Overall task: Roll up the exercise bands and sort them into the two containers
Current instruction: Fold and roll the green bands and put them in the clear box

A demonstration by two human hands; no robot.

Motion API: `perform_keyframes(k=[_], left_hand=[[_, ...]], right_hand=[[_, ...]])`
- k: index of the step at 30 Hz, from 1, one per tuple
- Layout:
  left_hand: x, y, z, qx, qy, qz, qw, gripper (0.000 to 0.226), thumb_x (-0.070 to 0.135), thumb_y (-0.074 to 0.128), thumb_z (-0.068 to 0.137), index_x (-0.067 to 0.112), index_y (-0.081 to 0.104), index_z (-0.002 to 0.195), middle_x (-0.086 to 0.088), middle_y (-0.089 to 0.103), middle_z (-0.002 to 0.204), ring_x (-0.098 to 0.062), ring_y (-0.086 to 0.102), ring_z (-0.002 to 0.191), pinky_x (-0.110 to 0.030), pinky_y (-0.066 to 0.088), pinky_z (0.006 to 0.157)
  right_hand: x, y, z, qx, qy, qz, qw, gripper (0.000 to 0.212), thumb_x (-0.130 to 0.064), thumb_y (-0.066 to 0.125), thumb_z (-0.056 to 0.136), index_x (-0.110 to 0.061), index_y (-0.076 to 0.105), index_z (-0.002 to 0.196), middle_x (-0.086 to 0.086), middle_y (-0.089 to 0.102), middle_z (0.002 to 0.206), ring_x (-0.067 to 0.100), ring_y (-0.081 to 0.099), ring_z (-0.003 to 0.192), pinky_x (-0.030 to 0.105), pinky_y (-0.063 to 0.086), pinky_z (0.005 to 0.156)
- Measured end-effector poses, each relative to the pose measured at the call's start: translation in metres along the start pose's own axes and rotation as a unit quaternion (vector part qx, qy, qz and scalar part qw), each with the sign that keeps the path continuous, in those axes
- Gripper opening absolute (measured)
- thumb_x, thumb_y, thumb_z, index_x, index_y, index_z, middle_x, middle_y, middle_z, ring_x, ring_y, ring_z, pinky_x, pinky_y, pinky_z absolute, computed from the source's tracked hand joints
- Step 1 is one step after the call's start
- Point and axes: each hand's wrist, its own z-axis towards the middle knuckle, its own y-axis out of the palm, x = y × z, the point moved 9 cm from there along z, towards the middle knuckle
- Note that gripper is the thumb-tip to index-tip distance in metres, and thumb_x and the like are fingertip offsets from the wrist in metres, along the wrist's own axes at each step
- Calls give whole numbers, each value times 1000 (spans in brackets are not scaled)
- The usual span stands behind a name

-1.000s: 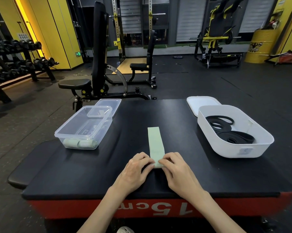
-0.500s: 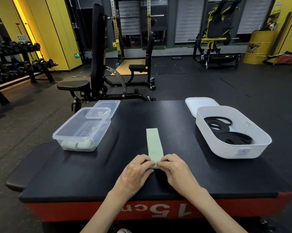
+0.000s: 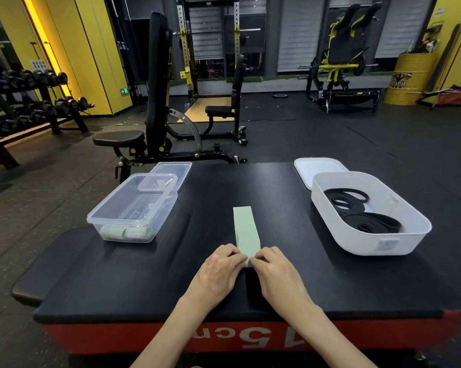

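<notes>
Matt green band [image 3: 245,231], clear glossy plastic box [image 3: 133,208], smooth white plastic bin [image 3: 370,235], matt black pad [image 3: 171,274]

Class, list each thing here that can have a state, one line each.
green band, lies mostly flat, near end curled over
left hand, pinches the band's near end
right hand, pinches the band's near end
clear container, open, rolled green bands inside
clear lid, off, lying behind it
white container, open, coiled black bands inside
white lid, off, lying behind it
</notes>
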Motion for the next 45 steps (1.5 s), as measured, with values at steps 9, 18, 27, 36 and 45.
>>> perform_keyframes(k=[9,18,27,36,45], left_hand=[[5,-6,3,2,14,5,1000,6,16,67,87,14,68,92,3,61,92,-12,58,83,-25,53,69],[-1,5,6,-33,-2,8,999,19,22,51,93,12,66,97,-1,61,94,-16,60,83,-29,54,71],[7,3,-6,-70,6,8,998,17,18,52,95,11,65,103,-4,59,98,-17,56,88,-23,44,80],[3,5,-1,-77,-23,2,997,22,23,51,97,10,67,103,-3,58,98,-15,56,89,-17,40,79],[-2,4,6,-78,-33,-8,996,20,23,54,95,9,68,98,-4,57,92,-18,57,82,-22,42,72]], right_hand=[[16,9,10,-20,41,-2,999,25,4,77,63,-19,73,74,-8,55,70,11,49,65,17,44,51],[17,8,10,-36,41,44,998,18,-4,74,75,-14,74,89,-5,62,83,14,56,76,18,45,65],[11,9,-3,-49,10,31,998,28,8,75,65,-14,72,82,-7,58,79,10,52,75,16,47,60],[4,9,-8,-46,8,14,999,29,4,74,68,-15,68,89,-6,56,86,12,52,78,16,45,61],[4,4,-3,-14,22,19,999,24,5,78,63,-14,71,77,-6,59,77,12,52,71,20,47,56]])
